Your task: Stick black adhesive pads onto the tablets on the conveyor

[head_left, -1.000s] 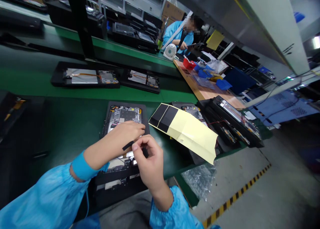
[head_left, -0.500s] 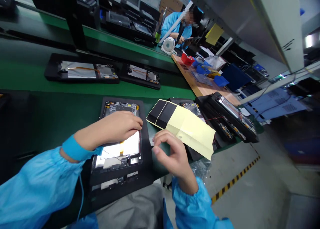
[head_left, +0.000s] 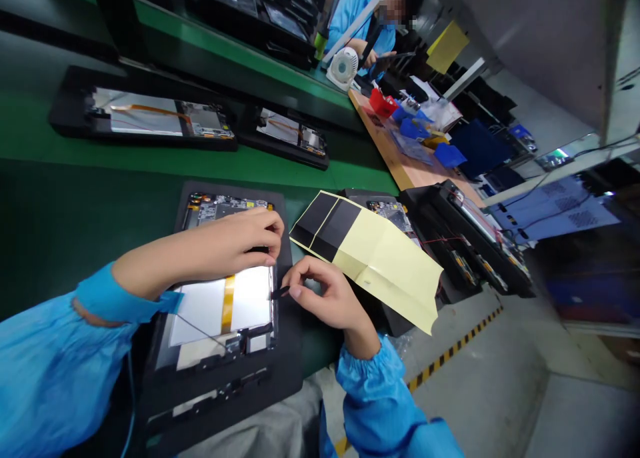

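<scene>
On the green conveyor, a tablet lay open in a black jig directly in front of the person. Its circuit board sat at the far end, and a white panel crossed by a strip of amber tape lay nearer. The left hand rested over the tablet's right edge, where board met panel, with its fingers curled downward; whether it gripped anything could not be told. The right hand was closed in a pinch, thumb and forefinger holding a small black strip whose tip reached the panel's right edge. Just beyond that hand lay a creased yellow backing sheet, with black pieces on its far end, overlapping a second jig. Farther along the belt, more jigs held open tablets. Across the line, a co-worker in a blue smock sat behind a white fan, and a wooden bench carried a red bin and blue trays.
</scene>
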Demonstrator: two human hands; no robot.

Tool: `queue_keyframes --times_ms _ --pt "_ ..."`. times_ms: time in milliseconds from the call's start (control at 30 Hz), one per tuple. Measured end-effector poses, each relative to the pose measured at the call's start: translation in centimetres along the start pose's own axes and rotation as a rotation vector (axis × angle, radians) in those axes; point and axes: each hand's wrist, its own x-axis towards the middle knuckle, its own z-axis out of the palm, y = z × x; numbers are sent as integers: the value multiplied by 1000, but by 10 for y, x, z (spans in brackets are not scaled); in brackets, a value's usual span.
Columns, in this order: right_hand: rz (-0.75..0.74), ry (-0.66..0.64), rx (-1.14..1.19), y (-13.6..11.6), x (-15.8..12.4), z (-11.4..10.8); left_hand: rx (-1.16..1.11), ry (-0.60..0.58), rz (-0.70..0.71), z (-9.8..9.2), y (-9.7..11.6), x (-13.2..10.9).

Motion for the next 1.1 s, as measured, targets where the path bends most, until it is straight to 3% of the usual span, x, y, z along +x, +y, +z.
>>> queue_keyframes --times_ms 133,400,533,800,900,967,1100 --pt "9 -18 24 4 2 -4 -2 4 -25 3 -1 0" --pt "37 -201 46 4 12 -16 67 67 -21 12 -3 0" --pt "28 -125 -25 0 -2 -9 119 95 -18 14 -3 0" --pt "-436 17 -507 -1 -41 16 206 132 13 21 -6 1" --pt "-501 9 -582 0 -48 22 227 140 32 23 -7 1" --pt "-441 21 -502 -2 -45 21 238 143 41 23 -7 1" --pt "-59 33 -107 -6 -20 10 235 154 45 22 -8 0"
